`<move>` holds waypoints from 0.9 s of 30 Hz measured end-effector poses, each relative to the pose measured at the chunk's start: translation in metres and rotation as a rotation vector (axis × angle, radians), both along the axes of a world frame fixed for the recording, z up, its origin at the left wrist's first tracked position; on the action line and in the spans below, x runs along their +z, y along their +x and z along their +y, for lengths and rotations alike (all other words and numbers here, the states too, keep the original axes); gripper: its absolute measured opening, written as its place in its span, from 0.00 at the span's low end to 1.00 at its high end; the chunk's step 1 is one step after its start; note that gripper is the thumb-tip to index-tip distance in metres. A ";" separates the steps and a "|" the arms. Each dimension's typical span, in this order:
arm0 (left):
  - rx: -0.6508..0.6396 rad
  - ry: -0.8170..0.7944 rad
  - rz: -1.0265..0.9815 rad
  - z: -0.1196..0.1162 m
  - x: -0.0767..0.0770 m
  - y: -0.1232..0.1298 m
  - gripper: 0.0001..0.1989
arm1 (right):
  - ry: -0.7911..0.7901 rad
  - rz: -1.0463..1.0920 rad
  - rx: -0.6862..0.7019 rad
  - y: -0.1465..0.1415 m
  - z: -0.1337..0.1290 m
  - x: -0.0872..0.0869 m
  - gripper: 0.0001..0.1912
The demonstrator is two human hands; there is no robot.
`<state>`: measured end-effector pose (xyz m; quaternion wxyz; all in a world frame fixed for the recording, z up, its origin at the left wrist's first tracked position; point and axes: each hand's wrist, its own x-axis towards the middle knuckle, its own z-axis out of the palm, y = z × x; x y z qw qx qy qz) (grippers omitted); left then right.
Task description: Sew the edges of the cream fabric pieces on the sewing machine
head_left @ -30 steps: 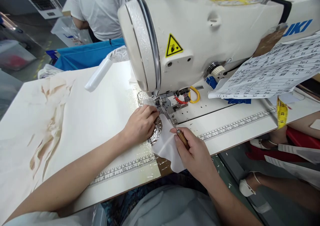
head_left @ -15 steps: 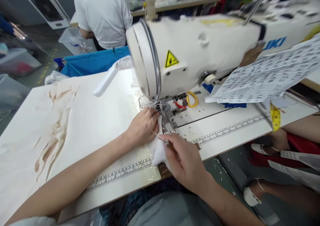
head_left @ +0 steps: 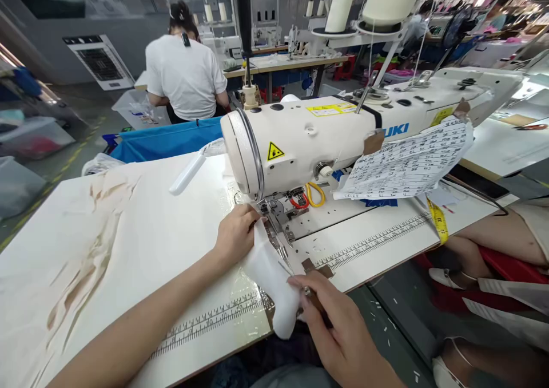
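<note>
My left hand (head_left: 235,233) is closed at the edge of a white piece of fabric (head_left: 270,270), close beside the needle area of the white sewing machine (head_left: 295,142). The fabric runs toward me and droops over the table's front edge. My right hand (head_left: 337,325) is closed around a thin pointed tool (head_left: 307,291); most of it is hidden by the fingers, so its exact kind cannot be told. Its tip reaches over the fabric, below the metal folder guide (head_left: 277,236) at the machine.
Cream fabric (head_left: 96,250) lies on the table's left side. Printed rulers (head_left: 373,242) run along the front edge, where a yellow tape measure (head_left: 438,222) hangs. A written paper sheet (head_left: 407,159) covers part of the machine. A person in a white shirt (head_left: 184,79) stands behind; another person's legs (head_left: 501,245) show at right.
My right hand has moved away from my left, toward me, with the tool. More of the white fabric now shows between my hands. The head view has tilted up.
</note>
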<state>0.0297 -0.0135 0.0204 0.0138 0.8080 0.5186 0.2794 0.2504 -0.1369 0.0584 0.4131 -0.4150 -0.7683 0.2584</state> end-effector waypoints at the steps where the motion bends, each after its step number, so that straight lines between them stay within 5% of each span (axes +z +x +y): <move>1: -0.014 -0.028 -0.069 0.001 -0.001 -0.001 0.09 | -0.035 0.004 -0.020 0.002 0.001 0.000 0.12; 7: -0.077 -0.083 -0.287 0.007 -0.004 -0.005 0.13 | -0.119 -0.119 -0.047 0.003 0.025 0.000 0.13; 12: -0.096 -0.159 -0.346 0.009 -0.001 -0.006 0.14 | -0.104 -0.314 -0.119 -0.007 0.049 -0.015 0.15; 27: -0.102 -0.221 -0.367 0.011 0.006 -0.006 0.11 | 0.145 -0.368 -0.248 -0.024 0.066 -0.035 0.12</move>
